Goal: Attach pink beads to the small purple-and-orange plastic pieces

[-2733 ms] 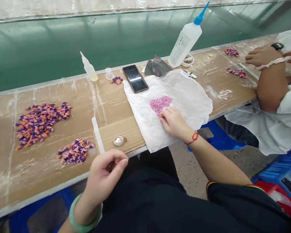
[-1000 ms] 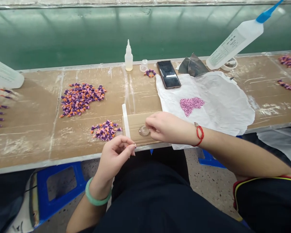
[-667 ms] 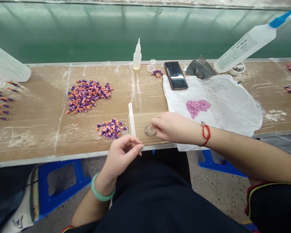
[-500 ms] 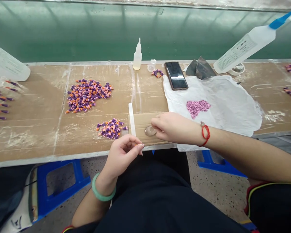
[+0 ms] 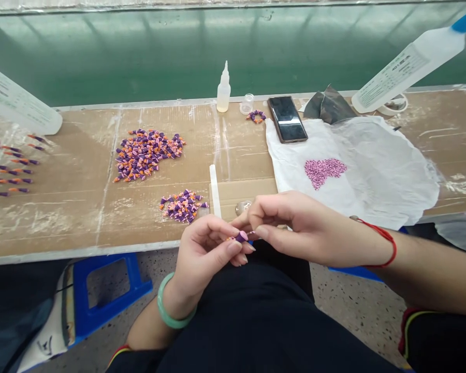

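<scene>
My left hand (image 5: 207,248) is closed in a pinch on a small purple and orange cone piece (image 5: 241,237), held over my lap just below the table's front edge. My right hand (image 5: 291,225) meets it from the right, its fingertips pinched together against the same piece. Whether it holds a pink bead of its own I cannot make out. On the table right behind my hands lie a small clear dish (image 5: 244,207) and a white stick (image 5: 215,190). A little heap of purple-orange cones (image 5: 182,205) sits left of the stick.
A larger cone pile (image 5: 147,153) lies further back. White paper (image 5: 373,171) carries a patch of pink beads (image 5: 324,170) and a phone (image 5: 287,119). Small glue bottle (image 5: 223,93), big squeeze bottles (image 5: 407,65), rows of cones (image 5: 8,168) at far left, blue stool (image 5: 101,290) below.
My right hand left the clear dish and came back toward my lap, meeting the left hand. The left hand now shows the purple cone between its fingertips.
</scene>
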Motion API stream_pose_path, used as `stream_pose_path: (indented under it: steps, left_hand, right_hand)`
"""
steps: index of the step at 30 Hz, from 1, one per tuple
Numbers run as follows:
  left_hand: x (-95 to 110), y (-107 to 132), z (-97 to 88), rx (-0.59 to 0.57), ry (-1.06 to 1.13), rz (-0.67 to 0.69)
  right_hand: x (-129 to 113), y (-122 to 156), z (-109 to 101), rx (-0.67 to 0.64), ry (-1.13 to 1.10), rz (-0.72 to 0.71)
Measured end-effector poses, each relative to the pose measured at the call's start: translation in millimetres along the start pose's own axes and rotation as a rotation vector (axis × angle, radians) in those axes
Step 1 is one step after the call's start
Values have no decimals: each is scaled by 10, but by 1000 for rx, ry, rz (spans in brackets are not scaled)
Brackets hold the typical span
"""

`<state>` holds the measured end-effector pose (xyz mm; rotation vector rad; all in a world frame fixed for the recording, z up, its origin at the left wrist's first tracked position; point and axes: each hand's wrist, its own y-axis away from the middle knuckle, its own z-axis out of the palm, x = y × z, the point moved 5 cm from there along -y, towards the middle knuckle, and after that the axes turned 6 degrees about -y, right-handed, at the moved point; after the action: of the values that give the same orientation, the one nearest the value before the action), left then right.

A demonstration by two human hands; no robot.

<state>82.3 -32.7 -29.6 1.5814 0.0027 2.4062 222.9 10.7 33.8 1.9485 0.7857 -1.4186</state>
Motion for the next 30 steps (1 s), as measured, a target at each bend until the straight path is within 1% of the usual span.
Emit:
stream_pose_path:
  steps: [4, 10, 15, 19, 23, 27, 30]
  left_hand:
    - [2, 18, 6, 0, -1, 26]
    - [21, 10, 20, 2, -62, 71]
    - [30, 2, 42, -8, -27, 88]
    - [40, -1, 57, -20, -27, 90]
    - [35, -4, 56, -4, -45, 78]
    - [43, -7, 59, -1, -14, 105]
    - [31, -8, 53, 13, -1, 99]
  right_hand:
    - [-40, 18, 6, 20, 14, -33]
    - [-83, 29, 16, 11, 37, -61]
    - [-95, 45, 22, 22, 84, -77]
    - [-110, 56, 27, 17, 101, -78]
    - [-140, 54, 26, 18, 115, -82]
    - [-163, 46, 41, 20, 157, -64]
    - [-166, 42, 62, 26, 201, -48]
